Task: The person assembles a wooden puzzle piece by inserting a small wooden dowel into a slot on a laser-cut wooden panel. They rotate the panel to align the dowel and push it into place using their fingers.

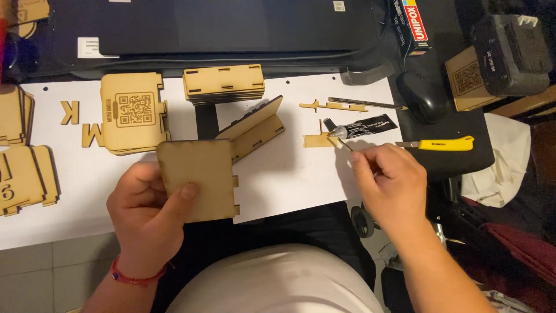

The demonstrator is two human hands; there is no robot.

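Left hand (152, 203) at lower left, gripping a notched plywood panel (197, 179) upright over the desk (289, 174) edge. Right hand (385, 179) right of centre, pinching a thin stick (346, 144), tip near the glue tube (362, 126). Yellow utility knife (443, 143) just beyond.

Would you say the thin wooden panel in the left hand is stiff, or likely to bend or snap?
The panel probably stays stiff: it juts flat past the left hand. Its thin sheet suggests it's light. The small edge tabs look likeliest to snap.
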